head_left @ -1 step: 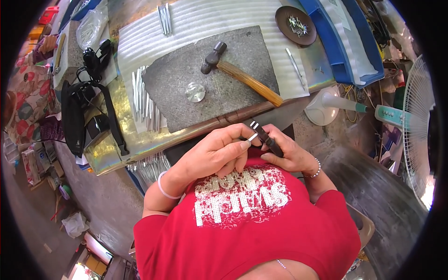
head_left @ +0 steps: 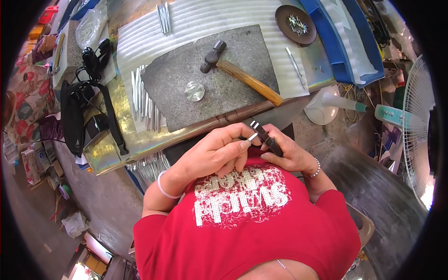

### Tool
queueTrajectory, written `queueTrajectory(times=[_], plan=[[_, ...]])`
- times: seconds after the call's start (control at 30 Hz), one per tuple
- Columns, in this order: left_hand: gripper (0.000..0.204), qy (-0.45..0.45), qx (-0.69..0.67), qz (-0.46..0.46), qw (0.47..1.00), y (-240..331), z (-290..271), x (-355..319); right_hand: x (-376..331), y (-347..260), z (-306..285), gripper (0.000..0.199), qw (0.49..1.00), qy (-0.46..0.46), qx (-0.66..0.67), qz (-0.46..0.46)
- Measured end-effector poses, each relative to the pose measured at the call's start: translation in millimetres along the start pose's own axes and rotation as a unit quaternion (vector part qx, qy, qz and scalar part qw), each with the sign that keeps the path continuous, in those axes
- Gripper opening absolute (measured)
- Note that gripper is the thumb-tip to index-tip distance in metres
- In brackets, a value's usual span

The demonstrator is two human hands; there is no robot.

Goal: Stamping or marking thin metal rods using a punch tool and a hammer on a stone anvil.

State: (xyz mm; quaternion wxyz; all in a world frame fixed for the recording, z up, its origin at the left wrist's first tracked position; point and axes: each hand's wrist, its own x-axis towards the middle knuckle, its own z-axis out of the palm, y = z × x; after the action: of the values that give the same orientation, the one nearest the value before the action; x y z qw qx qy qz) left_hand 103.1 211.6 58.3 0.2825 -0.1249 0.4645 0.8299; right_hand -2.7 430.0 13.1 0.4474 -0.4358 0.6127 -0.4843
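Observation:
My left hand (head_left: 217,151) pinches a small silver metal strip (head_left: 252,137) between thumb and fingertips, just in front of my red shirt. My right hand (head_left: 287,151) grips black pliers (head_left: 265,136), whose jaws meet the end of the strip. Both hands are close together below the near edge of the workbench. A hammer (head_left: 247,80) with a wooden handle lies on the grey stone slab (head_left: 177,88) beyond them, beside a round shiny metal disc (head_left: 194,91).
Several thin metal strips (head_left: 144,100) lie left of the slab, and more hang below the bench edge (head_left: 149,165). A brown dish (head_left: 284,25) of small metal bits and a blue tray (head_left: 333,44) sit at the back right. A fan (head_left: 417,116) stands right, a black bag (head_left: 74,119) left.

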Motion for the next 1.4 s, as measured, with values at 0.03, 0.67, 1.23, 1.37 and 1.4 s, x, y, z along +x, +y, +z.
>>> queueTrajectory(times=[0.03, 0.67, 1.23, 1.37, 1.4], plan=[[0.025, -0.002, -0.001, -0.001, 1.0, -1.1, -0.4, 1.1, -0.3, -0.4, 1.8, 0.032, 0.999, 0.003, 0.034, 0.017], [0.018, 0.142, 0.316, 0.091, 0.934, -112.8, -26.2, 25.1, -23.0, 57.9, 49.4, 0.046, 0.972, 0.004, -0.015, 0.236], [0.02, -0.093, -0.318, -0.056, 0.942, -160.2, -59.7, 11.0, -5.9, 38.2, 67.4, 0.052, 0.94, -0.028, -0.051, 0.337], [0.02, -0.092, -0.324, -0.054, 0.94, -162.6, -57.2, 8.9, -8.0, 40.6, 72.6, 0.055, 0.94, -0.001, -0.018, 0.341], [0.019, -0.04, -0.222, -0.046, 0.973, -163.0, -56.2, 8.4, -8.2, 39.8, 74.0, 0.055, 0.94, -0.001, -0.018, 0.342]])
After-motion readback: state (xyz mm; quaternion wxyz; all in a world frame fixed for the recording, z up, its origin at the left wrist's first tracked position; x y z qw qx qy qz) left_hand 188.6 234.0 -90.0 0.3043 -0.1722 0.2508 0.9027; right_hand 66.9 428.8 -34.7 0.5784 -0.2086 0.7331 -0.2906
